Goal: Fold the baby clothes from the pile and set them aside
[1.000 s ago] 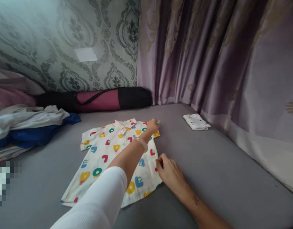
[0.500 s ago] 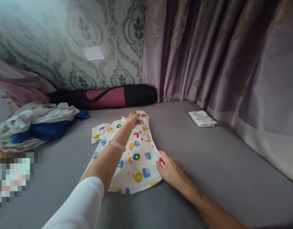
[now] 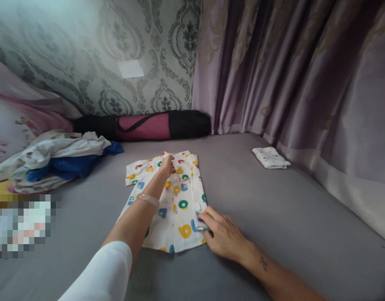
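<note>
Behind the grey sheet (image 3: 267,217) we see a damask-patterned wall (image 3: 165,33) and a mauve curtain (image 3: 274,62) meeting in the corner, with a long black and maroon bag (image 3: 145,126) lying along the foot of the wall; on the sheet, right in front of us, is the printed short-sleeved shirt (image 3: 183,217), its long axis running away from us, hem near and collar far; its right side is turned inward in a strip, while the sleeve on the left spreads out flat. Our left hand (image 3: 168,165) reaches over the shirt to the collar end, fingers drawn together on the cloth there, though we see their tips only in part; our right hand (image 3: 217,233) pinches the turned-in edge low down, just beside a small white label (image 3: 197,207); so most of the shirt lies to the left of the right hand and on the near side of the left hand; the right hand is the nearer one to the hem, the left to the collar. A folded spotted cloth (image 3: 270,157) lies well apart on the right; a clothes heap (image 3: 67,154) lies on the left, apart from the shirt.
</note>
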Motion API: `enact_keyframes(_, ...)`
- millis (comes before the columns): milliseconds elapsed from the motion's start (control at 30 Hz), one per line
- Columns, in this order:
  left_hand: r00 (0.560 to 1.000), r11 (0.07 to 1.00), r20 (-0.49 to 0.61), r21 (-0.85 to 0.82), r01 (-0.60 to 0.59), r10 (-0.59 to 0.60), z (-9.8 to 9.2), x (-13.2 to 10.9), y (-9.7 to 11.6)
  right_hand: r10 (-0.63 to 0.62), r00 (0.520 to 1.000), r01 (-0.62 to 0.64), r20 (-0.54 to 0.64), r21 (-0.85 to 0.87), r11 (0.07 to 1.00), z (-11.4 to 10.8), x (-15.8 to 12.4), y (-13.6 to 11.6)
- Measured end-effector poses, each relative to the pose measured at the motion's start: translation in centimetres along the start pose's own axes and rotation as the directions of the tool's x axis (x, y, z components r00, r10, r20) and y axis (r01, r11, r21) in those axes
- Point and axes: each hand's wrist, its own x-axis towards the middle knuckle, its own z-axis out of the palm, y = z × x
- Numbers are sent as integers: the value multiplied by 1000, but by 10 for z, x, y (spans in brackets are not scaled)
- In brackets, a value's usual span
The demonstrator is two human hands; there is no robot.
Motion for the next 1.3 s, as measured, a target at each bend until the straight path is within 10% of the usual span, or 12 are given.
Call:
enact_keyframes(400, 944, 869, 19, 385, -310, 328, -5, -12, -2, -139, 990, 140, -18, 226, 964, -8, -2, 1)
enact_keyframes(567, 685, 384, 383, 613, -691, 620, -15, -46, -1, -46, 999, 51, -22, 411, 910, -9, 5, 17)
enact_keyframes(733, 501, 92, 782, 506, -858, 370, -32, -131, -32, 72, 994, -36, -84, 368, 929, -17, 26, 34)
enact_keyframes(933, 552, -19, 831, 554, -832, 74, -50, -200, -59, 20, 964, 49, -265, 251, 967, -22, 86, 54)
enact_keyframes(1300, 582, -39, 793, 597, -802, 178, -62, -210, -66, 174, 978, -191, -111, -164, 968, 2, 215, 58)
